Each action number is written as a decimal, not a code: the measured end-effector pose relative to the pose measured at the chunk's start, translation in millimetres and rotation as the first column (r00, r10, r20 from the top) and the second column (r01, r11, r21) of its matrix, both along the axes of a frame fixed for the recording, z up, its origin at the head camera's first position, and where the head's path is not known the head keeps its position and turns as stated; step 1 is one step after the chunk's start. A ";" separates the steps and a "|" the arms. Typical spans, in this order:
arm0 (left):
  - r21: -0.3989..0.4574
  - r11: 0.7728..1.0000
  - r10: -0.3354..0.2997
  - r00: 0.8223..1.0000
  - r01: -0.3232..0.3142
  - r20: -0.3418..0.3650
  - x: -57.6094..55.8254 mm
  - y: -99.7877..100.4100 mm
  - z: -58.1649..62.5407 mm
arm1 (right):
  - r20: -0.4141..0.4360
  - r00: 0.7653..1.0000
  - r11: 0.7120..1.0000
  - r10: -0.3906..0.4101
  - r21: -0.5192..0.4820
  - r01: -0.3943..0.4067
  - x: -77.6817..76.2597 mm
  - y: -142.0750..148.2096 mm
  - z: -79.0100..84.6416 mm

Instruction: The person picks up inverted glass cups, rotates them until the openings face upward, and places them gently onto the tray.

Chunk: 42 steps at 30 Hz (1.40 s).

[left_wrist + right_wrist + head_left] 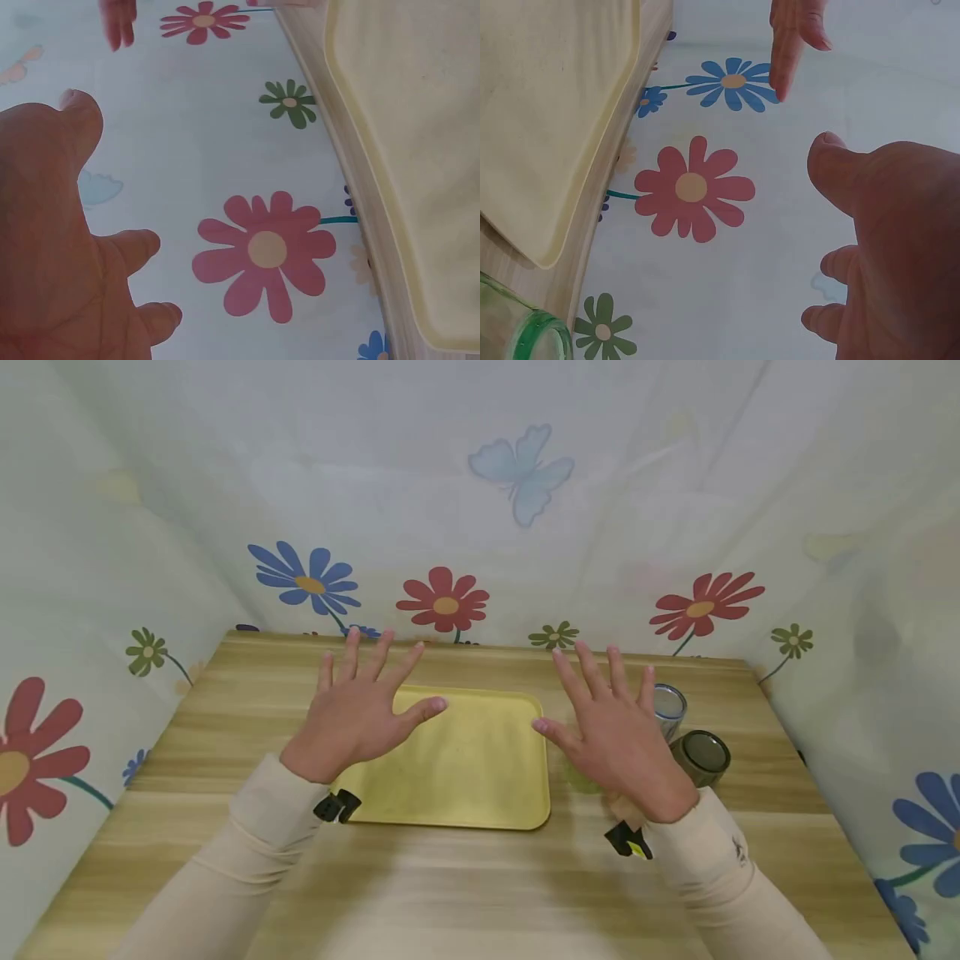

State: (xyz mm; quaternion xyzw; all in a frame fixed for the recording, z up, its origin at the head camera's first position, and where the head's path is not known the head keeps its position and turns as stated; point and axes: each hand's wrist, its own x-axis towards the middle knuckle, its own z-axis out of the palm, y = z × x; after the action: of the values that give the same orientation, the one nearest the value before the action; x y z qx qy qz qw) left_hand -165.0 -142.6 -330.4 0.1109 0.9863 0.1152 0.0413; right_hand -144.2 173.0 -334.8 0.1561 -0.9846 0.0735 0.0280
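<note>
Both hands hover over the table with fingers spread and backs toward the head camera. My left hand (352, 718) overlaps the left part of a yellow rectangular tray (472, 760) and holds nothing. Past the tray's right edge is my right hand (618, 739), also holding nothing. Beside it stand a clear glass (670, 703) with a bluish rim and a dark, smoky glass (703, 755). A pale green glass (583, 779) is mostly hidden under the right hand; its green rim shows in the right wrist view, where a green glass (544, 337) fills the lower left corner.
The wood-grain table (465, 893) has a back edge against a white curtain (420, 485) printed with flowers and a butterfly. Similar printed fabric hangs at both sides. Black wrist straps (337, 806) sit at the sleeve cuffs.
</note>
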 end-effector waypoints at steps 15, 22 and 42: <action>-0.024 1.000 0.007 1.000 -0.007 -0.011 0.9 -14.4 -6.2 | 0.021 0.999 1.000 -0.028 0.007 0.028 2.5 15.2 -3.4; -0.027 1.000 0.008 1.000 -0.009 -0.022 -0.2 -22.4 -8.6 | -0.001 1.000 1.000 -0.029 0.007 0.029 5.7 26.6 -5.9; -0.034 0.999 0.014 1.000 -0.015 -0.025 5.8 -40.3 -28.9 | 0.011 0.995 0.995 -0.096 -0.011 0.096 11.7 54.5 -8.9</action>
State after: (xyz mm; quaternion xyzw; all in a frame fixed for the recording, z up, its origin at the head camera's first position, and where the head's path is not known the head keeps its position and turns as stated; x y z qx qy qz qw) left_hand -159.3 -182.9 -359.3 0.1046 0.9893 0.0971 0.0301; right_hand -132.6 227.4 -343.6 0.1080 -0.9907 0.0785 0.0269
